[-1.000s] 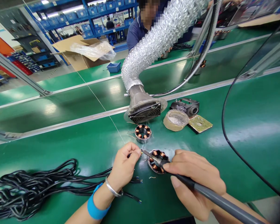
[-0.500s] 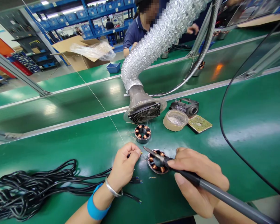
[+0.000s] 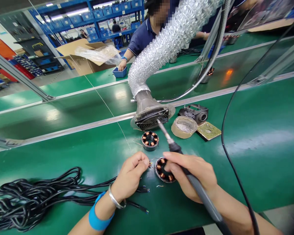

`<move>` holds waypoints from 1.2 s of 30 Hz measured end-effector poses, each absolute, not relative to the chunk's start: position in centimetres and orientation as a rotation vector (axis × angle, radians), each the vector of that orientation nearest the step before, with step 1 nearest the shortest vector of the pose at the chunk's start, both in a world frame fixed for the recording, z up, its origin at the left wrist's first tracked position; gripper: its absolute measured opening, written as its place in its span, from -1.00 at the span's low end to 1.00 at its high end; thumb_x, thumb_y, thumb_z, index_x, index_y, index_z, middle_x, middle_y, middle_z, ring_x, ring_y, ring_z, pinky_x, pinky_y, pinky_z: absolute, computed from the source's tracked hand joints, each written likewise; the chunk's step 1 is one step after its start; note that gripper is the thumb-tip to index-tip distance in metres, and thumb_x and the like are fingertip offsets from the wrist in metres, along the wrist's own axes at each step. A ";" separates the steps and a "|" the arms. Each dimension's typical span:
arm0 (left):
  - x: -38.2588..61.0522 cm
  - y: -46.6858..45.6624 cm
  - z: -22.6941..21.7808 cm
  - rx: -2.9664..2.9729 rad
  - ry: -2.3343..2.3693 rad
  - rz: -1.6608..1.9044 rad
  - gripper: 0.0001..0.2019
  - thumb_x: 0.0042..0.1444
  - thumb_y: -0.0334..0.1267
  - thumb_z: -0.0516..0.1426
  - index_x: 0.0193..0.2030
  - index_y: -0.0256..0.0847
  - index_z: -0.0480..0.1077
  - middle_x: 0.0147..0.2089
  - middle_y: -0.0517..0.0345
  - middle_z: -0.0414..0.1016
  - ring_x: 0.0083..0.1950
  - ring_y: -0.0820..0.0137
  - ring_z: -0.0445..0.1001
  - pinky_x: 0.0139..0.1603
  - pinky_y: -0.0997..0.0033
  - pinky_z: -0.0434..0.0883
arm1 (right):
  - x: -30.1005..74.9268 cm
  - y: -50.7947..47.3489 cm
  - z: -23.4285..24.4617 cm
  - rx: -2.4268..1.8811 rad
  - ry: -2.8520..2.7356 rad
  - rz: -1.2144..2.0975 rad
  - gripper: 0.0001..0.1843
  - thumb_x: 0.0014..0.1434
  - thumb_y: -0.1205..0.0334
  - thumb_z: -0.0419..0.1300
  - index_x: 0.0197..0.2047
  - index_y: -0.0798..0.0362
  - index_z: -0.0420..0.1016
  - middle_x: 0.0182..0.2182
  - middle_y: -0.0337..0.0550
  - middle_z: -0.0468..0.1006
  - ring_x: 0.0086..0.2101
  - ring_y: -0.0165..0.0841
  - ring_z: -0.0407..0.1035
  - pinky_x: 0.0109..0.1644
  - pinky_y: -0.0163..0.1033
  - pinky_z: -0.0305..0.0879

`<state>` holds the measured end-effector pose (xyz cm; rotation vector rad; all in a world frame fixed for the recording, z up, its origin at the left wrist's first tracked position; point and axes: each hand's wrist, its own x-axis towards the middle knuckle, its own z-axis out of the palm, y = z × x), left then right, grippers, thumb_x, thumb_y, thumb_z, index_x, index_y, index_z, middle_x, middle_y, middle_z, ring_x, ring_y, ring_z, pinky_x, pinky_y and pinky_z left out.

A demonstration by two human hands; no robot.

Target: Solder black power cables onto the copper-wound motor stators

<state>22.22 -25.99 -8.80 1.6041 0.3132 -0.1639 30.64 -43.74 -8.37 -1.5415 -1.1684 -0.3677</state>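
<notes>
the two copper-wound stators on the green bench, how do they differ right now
The near stator lies between both hands, partly covered by the right hand; the far stator sits untouched and fully visible below the fume duct. Thin wires run from the near one towards the left hand. Both are round, with copper coils.

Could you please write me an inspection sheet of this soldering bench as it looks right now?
Surface: green bench mat, glossy, with metal rails across it.
Job's things: wound stator between the hands; soldering iron, tip raised toward the extractor hood; wire end pinched beside the stator.
Clutter: second stator, tape roll, yellow pad, small black device.
Grips: left hand shut on the wire end; right hand shut on the iron.
Cables: black cable bundle at left; iron's lead arcs at right.
Surroundings: foil duct, a person at a blue bin, cardboard box, blue shelving.
</notes>
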 end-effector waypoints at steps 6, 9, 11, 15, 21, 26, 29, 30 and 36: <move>21.7 -25.6 -8.7 1.685 0.209 -0.185 -0.64 0.28 0.06 0.01 -0.35 -0.20 0.25 -0.49 0.35 0.04 -0.52 0.52 -0.06 -0.50 0.50 0.00 | 30.5 -41.5 -8.6 -1.620 -1.289 -0.344 -0.74 0.19 0.52 0.10 -0.12 0.06 0.46 -0.44 -0.22 0.58 -0.54 -0.44 0.40 -0.46 -0.34 0.36; 21.7 -25.5 -8.0 1.829 0.154 -0.154 -0.66 0.29 0.02 -0.01 -0.34 -0.21 0.30 -0.46 0.29 0.17 -0.45 0.47 0.09 -0.40 0.48 0.12 | 30.5 -41.6 -8.8 -1.596 -1.264 -0.383 -0.75 0.19 0.53 0.07 -0.14 0.06 0.44 -0.47 -0.23 0.55 -0.55 -0.45 0.38 -0.47 -0.35 0.35; 21.7 -25.4 -7.4 1.968 0.116 -0.104 -0.69 0.30 -0.04 0.00 -0.33 -0.21 0.35 -0.40 0.23 0.27 -0.36 0.42 0.20 -0.31 0.46 0.18 | 30.5 -41.9 -9.0 -1.575 -1.249 -0.381 -0.74 0.20 0.53 0.07 -0.12 0.06 0.42 -0.41 -0.20 0.57 -0.51 -0.44 0.41 -0.42 -0.34 0.39; 21.7 -25.3 -7.0 1.972 0.153 -0.092 -0.71 0.29 -0.07 0.01 -0.33 -0.21 0.36 -0.37 0.20 0.32 -0.34 0.42 0.25 -0.29 0.46 0.21 | 30.6 -42.2 -9.4 -1.554 -1.262 -0.336 -0.72 0.20 0.55 0.07 -0.09 0.05 0.38 -0.36 -0.18 0.58 -0.52 -0.46 0.40 -0.42 -0.35 0.40; 22.4 -26.1 -8.4 1.418 0.427 -0.217 -0.64 0.07 0.06 0.17 -0.45 -0.20 0.24 -0.63 0.46 -0.03 -0.63 0.60 -0.16 -0.61 0.55 -0.13 | 30.6 -42.0 -9.6 -1.577 -1.264 -0.389 -0.70 0.20 0.54 0.09 -0.06 0.04 0.39 -0.37 -0.21 0.60 -0.50 -0.44 0.45 -0.39 -0.34 0.43; 22.5 -26.8 -8.7 1.367 0.525 -0.164 -0.71 0.00 -0.03 0.18 -0.46 -0.20 0.26 -0.67 0.50 -0.11 -0.64 0.61 -0.23 -0.65 0.56 -0.18 | 30.0 -42.4 -9.4 -1.672 -1.127 -0.345 -0.73 0.11 0.46 0.18 -0.11 0.03 0.38 -0.43 -0.25 0.56 -0.55 -0.45 0.40 -0.43 -0.34 0.41; 22.2 -27.0 -9.0 1.430 0.525 -0.117 -0.73 0.05 -0.05 0.15 -0.47 -0.19 0.25 -0.67 0.49 -0.13 -0.64 0.60 -0.22 -0.64 0.57 -0.15 | 29.6 -42.4 -9.6 -1.699 -1.094 -0.224 -0.74 0.11 0.43 0.17 -0.12 0.01 0.35 -0.44 -0.29 0.54 -0.58 -0.48 0.38 -0.45 -0.37 0.39; 22.0 -27.0 -9.1 1.456 0.524 -0.097 -0.73 0.06 -0.06 0.14 -0.47 -0.19 0.25 -0.67 0.48 -0.14 -0.64 0.60 -0.21 -0.63 0.57 -0.13 | 29.6 -42.4 -9.7 -1.707 -1.070 -0.200 -0.76 0.12 0.43 0.16 -0.12 0.01 0.34 -0.43 -0.29 0.55 -0.57 -0.49 0.39 -0.45 -0.38 0.39; 21.7 -27.5 -9.3 1.605 0.531 -0.017 -0.75 0.11 -0.10 0.09 -0.49 -0.19 0.28 -0.66 0.45 -0.12 -0.63 0.57 -0.15 -0.60 0.55 -0.07 | 30.1 -42.5 -10.2 -1.692 -1.152 -0.347 -0.74 0.17 0.52 0.04 -0.15 0.01 0.37 -0.47 -0.28 0.51 -0.55 -0.46 0.37 -0.45 -0.36 0.35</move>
